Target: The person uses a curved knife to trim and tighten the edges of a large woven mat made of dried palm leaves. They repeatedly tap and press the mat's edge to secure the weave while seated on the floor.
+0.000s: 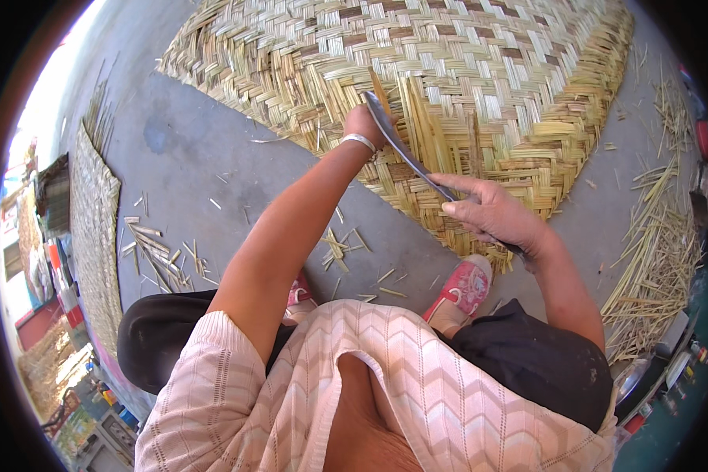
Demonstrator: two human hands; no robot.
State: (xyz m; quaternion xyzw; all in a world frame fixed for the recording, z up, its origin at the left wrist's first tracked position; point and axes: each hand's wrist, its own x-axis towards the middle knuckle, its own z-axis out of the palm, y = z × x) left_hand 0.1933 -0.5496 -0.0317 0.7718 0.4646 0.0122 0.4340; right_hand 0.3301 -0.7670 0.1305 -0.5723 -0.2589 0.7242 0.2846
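Observation:
A large woven reed mat (464, 63) in pale green, straw and brown lies on the floor before me, one corner pointing toward my feet. My right hand (499, 208) is closed round a sickle (403, 149), forefinger stretched along its dark, curved metal. The sickle's far end reaches up and left to my left hand (365, 127), which is closed at the mat's left edge. A yellow-brown reed strip (381, 88) rises out of that grip; the fingers are partly hidden behind the blade. Between the hands, loose strip ends (425, 126) lie over the weave.
Cut reed scraps (161, 256) are scattered on the grey floor (212, 141). A long heap of reed strips (657, 252) lies at the right. Another woven mat (94, 228) is at the left. My red patterned shoe (466, 289) is close to the near corner.

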